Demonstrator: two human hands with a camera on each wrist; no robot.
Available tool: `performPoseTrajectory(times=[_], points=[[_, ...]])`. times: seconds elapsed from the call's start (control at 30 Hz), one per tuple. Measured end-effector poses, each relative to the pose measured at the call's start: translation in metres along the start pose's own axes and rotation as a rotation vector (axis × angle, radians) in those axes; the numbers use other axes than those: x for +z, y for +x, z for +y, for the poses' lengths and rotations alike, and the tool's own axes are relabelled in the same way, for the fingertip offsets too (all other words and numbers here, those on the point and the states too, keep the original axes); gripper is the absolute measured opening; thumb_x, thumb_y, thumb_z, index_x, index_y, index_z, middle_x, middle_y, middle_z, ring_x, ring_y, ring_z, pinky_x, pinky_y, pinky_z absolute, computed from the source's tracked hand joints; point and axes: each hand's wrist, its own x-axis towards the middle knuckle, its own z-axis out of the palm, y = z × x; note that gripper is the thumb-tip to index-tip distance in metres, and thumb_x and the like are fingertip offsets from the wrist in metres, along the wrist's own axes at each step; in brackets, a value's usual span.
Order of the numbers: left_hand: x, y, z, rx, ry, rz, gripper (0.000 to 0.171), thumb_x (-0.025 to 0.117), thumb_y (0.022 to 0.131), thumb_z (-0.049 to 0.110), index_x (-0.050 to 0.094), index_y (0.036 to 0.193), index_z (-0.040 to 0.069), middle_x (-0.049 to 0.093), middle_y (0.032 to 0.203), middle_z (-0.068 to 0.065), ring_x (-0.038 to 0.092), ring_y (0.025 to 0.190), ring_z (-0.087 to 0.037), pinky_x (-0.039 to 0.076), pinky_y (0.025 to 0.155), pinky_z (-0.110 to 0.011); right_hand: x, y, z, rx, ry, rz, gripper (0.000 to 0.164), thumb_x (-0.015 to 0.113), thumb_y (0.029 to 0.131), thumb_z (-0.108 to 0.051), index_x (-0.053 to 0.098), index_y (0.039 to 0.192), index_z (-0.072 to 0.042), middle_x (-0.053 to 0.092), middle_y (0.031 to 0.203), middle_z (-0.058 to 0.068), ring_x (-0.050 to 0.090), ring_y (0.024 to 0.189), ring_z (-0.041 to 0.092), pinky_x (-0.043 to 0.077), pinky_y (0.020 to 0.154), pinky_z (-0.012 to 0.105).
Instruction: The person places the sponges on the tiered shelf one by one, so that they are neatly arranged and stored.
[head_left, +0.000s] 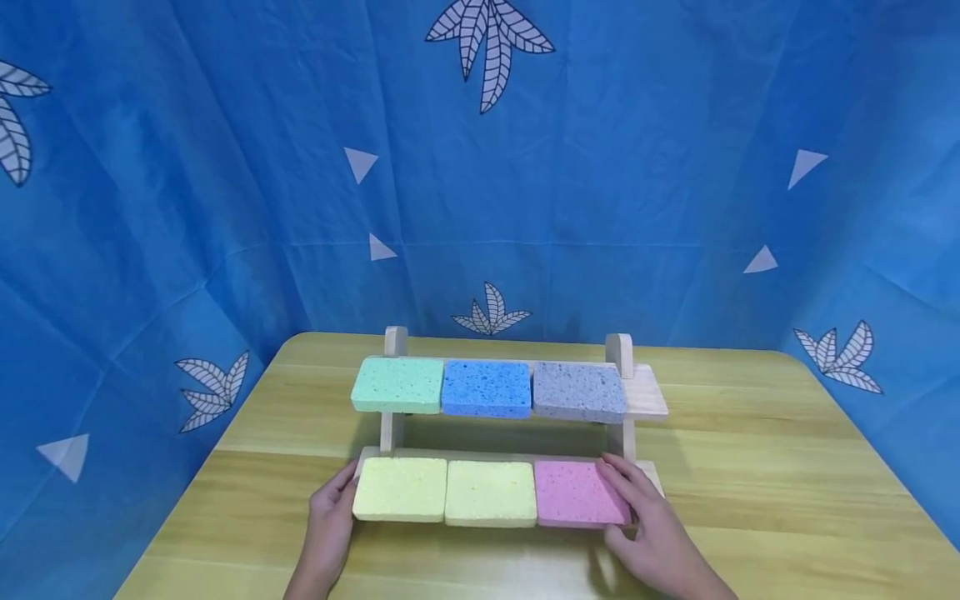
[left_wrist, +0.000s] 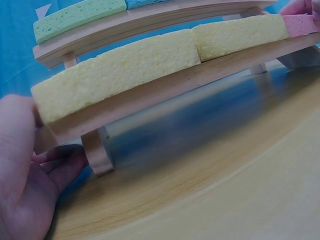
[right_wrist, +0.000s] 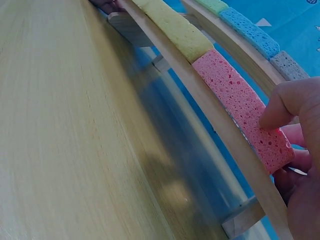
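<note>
A two-tier wooden rack (head_left: 647,392) stands on the table, with sponges lying in a row on each tier. At the left end of the lower tier, my left hand (head_left: 327,518) holds the board, its thumb beside the end of a yellow sponge (left_wrist: 120,72) and its fingers (left_wrist: 67,162) underneath near a rack leg (left_wrist: 96,152). My right hand (head_left: 652,533) grips the right end of the pink sponge (right_wrist: 240,105), thumb against its front edge and fingers around its end. Between them lies a second yellow sponge (head_left: 491,493), its sides against both neighbours.
On the upper tier sit a green sponge (head_left: 399,382), a blue sponge (head_left: 486,387) and a grey sponge (head_left: 577,390), left to right. Bare board shows right of the grey one. A blue patterned cloth (head_left: 600,208) hangs behind and beside the wooden table (head_left: 787,467).
</note>
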Motion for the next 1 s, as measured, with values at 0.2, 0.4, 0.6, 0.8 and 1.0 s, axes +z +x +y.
performPoseTrajectory(times=[0.2,0.4,0.6,0.8,1.0], points=[[0.0003,0.0011,0.0015,-0.009,0.013,-0.006,0.046,0.045,0.101,0.022,0.041,0.137,-0.007,0.047,0.138,-0.020,0.052,0.110,0.007,0.050,0.089,-0.014,0.0009,-0.0004,0.0008,0.001,0.004,-0.006,0.073,0.070,0.062,0.002,0.051,0.133,-0.001,0.044,0.142,0.005,0.043,0.125,0.030,0.021,0.101,0.003],[0.0009,0.0025,0.0020,-0.002,0.033,0.002,0.045,0.044,0.101,0.020,0.040,0.137,-0.007,0.046,0.139,-0.020,0.050,0.116,0.001,0.048,0.091,-0.013,0.0010,0.0012,0.0019,0.013,-0.022,-0.014,0.073,0.071,0.063,0.000,0.051,0.134,-0.002,0.044,0.143,0.005,0.044,0.126,0.030,0.032,0.103,0.016],[0.0028,0.0047,0.0022,-0.003,0.041,0.012,0.044,0.045,0.100,0.019,0.042,0.136,-0.007,0.048,0.138,-0.020,0.051,0.107,0.010,0.049,0.090,-0.013,0.0006,0.0036,0.0023,0.021,-0.045,-0.014,0.073,0.071,0.064,0.000,0.051,0.134,-0.002,0.044,0.143,0.005,0.044,0.126,0.029,0.044,0.099,0.037],[0.0036,0.0050,0.0021,-0.005,0.043,0.003,0.045,0.045,0.101,0.020,0.041,0.137,-0.007,0.047,0.139,-0.019,0.050,0.111,0.007,0.048,0.091,-0.013,0.0020,0.0028,0.0046,0.019,-0.023,-0.014,0.073,0.070,0.063,0.001,0.050,0.134,-0.001,0.044,0.143,0.008,0.043,0.127,0.033,0.024,0.103,0.008],[0.0041,0.0056,0.0010,-0.009,0.014,-0.006,0.047,0.046,0.100,0.021,0.040,0.137,-0.007,0.047,0.138,-0.021,0.052,0.108,0.008,0.049,0.090,-0.014,-0.0008,0.0019,0.0048,-0.012,0.021,-0.036,0.074,0.070,0.066,0.001,0.049,0.137,-0.007,0.034,0.148,0.012,0.035,0.132,0.029,0.016,0.103,0.004]])
